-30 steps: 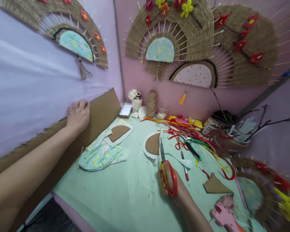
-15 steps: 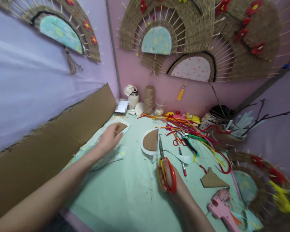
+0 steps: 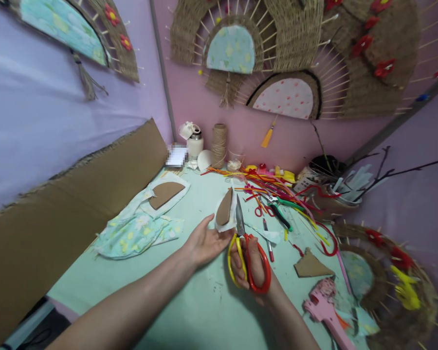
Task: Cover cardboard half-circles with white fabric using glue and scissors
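Observation:
A half-round piece of cardboard [image 3: 225, 206] backed with white-looking fabric stands tilted above the table beside the scissor blades. My left hand [image 3: 206, 243] lies palm up just below it, thumb apart, with the fingertips at the fabric's lower edge. Whether those fingers bear any of its weight I cannot tell. My right hand [image 3: 253, 265] is closed around the red and yellow handles of a pair of scissors [image 3: 240, 218], whose blades point away from me along the fabric's right edge. A second cardboard half-round [image 3: 166, 194] rests on flowered fabric [image 3: 131, 236] to the left.
A tall cardboard panel [image 3: 76, 170] borders the left side. Pliers [image 3: 281, 214], a marker [image 3: 268, 240] and colourful pipe cleaners [image 3: 273, 187] lie to the right, with a pink glue gun [image 3: 326, 311] nearer. A twine spool [image 3: 219, 146] and a jar [image 3: 194, 146] stand behind.
My left hand has left the cardboard half-round on the flowered fabric and moved right, under the piece by the scissors. That piece is now turned more on edge. The view has shifted slightly.

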The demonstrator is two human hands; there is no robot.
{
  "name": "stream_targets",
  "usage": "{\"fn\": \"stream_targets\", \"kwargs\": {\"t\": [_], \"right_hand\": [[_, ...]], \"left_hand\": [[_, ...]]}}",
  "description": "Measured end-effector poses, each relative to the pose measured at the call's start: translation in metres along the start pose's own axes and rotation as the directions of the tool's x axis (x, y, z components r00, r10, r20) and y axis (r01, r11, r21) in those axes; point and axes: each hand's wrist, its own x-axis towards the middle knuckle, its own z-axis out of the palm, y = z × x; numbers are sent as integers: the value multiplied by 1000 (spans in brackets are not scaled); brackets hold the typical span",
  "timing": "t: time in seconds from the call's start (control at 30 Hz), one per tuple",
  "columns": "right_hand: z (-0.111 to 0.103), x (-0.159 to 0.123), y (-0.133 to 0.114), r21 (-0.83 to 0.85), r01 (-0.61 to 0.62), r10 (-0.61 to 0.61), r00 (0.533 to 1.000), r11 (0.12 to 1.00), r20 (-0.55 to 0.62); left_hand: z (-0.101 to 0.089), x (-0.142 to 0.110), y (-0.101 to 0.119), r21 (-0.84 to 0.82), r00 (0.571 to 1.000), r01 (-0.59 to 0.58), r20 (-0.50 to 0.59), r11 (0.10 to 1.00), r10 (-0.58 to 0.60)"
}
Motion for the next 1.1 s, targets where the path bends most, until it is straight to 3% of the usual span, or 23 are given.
{"fn": "stream_targets", "kwargs": {"t": [0.07, 0.2, 0.33, 0.4, 0.63, 0.83, 1.1], "right_hand": [[-2, 1, 0, 53, 10, -13, 998, 999, 58], [-6, 3, 0, 123, 64, -76, 992, 990, 97], [-9, 4, -1, 71, 115, -120, 990, 991, 68], [-9, 5, -1, 6, 125, -126, 991, 992, 43], [-8, 5, 3, -232, 69, -90, 993, 970, -78], [-13, 1, 6, -361, 86, -101, 995, 929, -24], [-18, -8, -1, -542, 114, -109, 993, 833, 41]], "left_hand": [[5, 14, 6, -15, 998, -52, 39, 999, 52], [15, 29, 23, 52, 976, -220, 17, 974, 219], [14, 27, 41, 98, 950, -227, 239, 969, 199], [8, 26, 47, 126, 939, -223, 292, 967, 179], [-10, 33, 57, 202, 955, -206, 256, 958, 151], [-13, 30, 67, 156, 939, -214, 304, 964, 159], [-9, 16, 86, 100, 933, -311, 220, 945, 284]]}}
